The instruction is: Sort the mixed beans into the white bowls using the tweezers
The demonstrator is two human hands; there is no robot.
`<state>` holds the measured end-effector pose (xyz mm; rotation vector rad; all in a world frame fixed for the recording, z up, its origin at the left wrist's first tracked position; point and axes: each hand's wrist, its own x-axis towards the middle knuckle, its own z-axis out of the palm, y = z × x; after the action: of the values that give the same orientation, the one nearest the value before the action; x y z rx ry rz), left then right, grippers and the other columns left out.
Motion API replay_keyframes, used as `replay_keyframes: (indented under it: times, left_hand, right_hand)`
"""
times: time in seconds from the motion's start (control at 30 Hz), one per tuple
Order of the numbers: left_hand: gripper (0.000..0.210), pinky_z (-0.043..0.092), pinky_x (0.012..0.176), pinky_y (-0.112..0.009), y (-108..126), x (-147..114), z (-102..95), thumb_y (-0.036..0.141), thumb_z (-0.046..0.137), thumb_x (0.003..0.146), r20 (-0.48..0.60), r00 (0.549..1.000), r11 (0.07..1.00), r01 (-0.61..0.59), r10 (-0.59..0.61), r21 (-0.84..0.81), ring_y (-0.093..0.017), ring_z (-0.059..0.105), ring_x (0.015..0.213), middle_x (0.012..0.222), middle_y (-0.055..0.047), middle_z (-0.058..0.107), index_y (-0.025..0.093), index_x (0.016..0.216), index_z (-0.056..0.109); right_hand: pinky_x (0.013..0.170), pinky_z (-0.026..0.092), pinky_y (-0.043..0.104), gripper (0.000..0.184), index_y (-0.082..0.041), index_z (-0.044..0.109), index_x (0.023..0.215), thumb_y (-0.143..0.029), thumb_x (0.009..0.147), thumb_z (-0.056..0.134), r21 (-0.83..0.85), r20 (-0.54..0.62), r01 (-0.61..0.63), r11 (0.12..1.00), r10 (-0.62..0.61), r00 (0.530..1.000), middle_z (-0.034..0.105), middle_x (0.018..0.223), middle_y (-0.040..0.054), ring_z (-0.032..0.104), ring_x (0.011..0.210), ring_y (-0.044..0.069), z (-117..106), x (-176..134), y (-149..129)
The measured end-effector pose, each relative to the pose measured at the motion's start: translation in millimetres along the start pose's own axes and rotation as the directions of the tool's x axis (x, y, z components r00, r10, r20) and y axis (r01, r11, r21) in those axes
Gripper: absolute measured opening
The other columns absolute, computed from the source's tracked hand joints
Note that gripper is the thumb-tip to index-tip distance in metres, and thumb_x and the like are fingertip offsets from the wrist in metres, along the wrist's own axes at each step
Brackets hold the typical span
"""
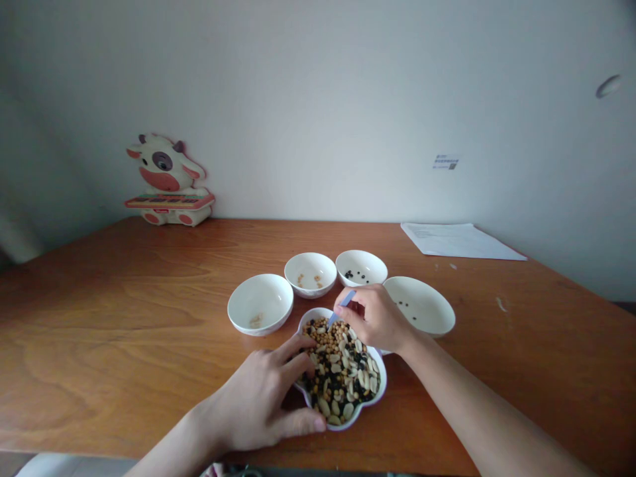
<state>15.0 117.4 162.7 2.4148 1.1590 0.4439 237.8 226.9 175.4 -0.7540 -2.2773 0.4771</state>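
A flower-shaped dish [382,387] with a pale purple-white rim stands near the table's front edge. Mixed peanuts [334,408], yellow beans [325,340] and dark beans [338,382] fill it. My left hand [268,391] grips its left side, fingers over the rim and thumb at the near edge. Between the thumb and fingers of my right hand [380,317] is a slim light-purple tweezers-like tool [346,300], tilted, its lower end at the yellow beans. Whether it has two arms I cannot tell.
Behind the dish, white bowls form an arc: a left bowl [261,285] with a few pale pieces, one [311,262] with yellowish pieces, one [362,258] and a right bowl [432,305] with dark beans. A cow toy keyboard [169,192] and papers [462,240] lie farther back.
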Motion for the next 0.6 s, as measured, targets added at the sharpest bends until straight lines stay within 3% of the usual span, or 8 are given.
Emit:
replay_keyframes:
  times: [0.6]
  left_hand:
    - [0.049,0.058,0.085,-0.042,-1.5,0.0,0.7,0.064,0.058,0.089,-0.019,1.000,1.000,-0.006,0.006,-0.010,-0.034,0.065,0.110,0.138,-0.014,0.053,0.019,0.108,0.061]
  right_hand:
    - [0.058,0.044,0.025,0.017,-0.017,0.069,0.071,-0.017,0.084,0.058,-0.004,0.035,-0.016,1.000,0.016,0.999,0.070,0.064,0.0007,0.060,0.055,0.013,2.6,-0.5,0.7]
